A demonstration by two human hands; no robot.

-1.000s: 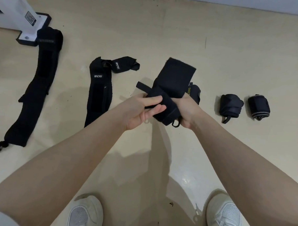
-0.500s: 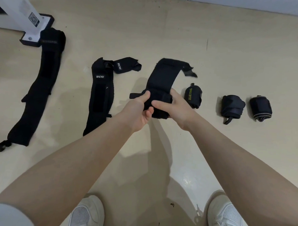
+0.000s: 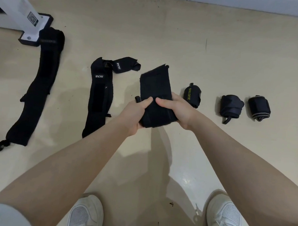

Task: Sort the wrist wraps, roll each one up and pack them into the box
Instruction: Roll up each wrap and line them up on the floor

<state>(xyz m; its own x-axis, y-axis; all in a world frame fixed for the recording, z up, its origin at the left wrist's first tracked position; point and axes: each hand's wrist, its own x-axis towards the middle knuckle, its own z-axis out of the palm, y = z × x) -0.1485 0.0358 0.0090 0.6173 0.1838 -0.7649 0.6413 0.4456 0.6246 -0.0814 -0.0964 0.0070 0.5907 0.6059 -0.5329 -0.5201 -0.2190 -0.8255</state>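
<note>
Your left hand [image 3: 133,114] and right hand [image 3: 176,111] both grip the half-rolled black wrap [image 3: 156,96] above the floor [image 3: 165,36], thumbs pressed on its near roll while its loose end stands up away from you. Left of that wrap lie two unrolled ones: the ENCYO wrap [image 3: 99,97] just beside it, and a long wrap [image 3: 38,87] farther left, its far end against the white stand foot [image 3: 35,29]. Right of it sit three rolled wraps in a row: the XUEYING roll [image 3: 192,96] nearest, then a plain roll [image 3: 231,107], then a striped roll [image 3: 258,107]; your white shoes [image 3: 85,214] show below.
</note>
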